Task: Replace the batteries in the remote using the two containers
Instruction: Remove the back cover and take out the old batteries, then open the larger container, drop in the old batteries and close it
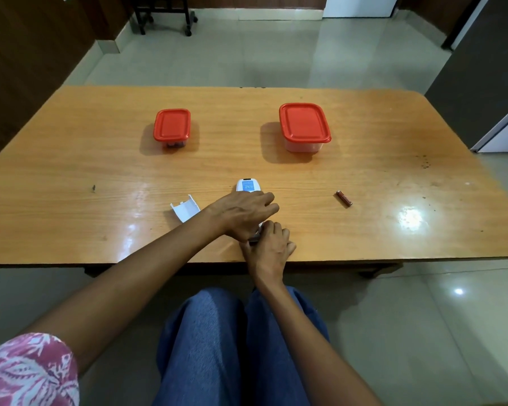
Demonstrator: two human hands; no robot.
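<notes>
A white remote (248, 186) lies face down near the table's front edge, its far end with a blue label showing. My left hand (244, 213) presses down over its middle and holds it. My right hand (269, 249) pinches a small dark battery (254, 238) at the remote's near end. The white battery cover (185, 210) lies loose just left of my left wrist. One brown battery (344, 198) rests on the table to the right. A small container (172, 127) and a larger container (304, 126), both with red lids shut, stand farther back.
The wooden table (100, 159) has its front edge right under my hands. My knees in blue trousers (232, 347) sit below it. A dark cabinet (481, 83) stands at the right, and a wheeled stand (165, 16) on the tiled floor beyond.
</notes>
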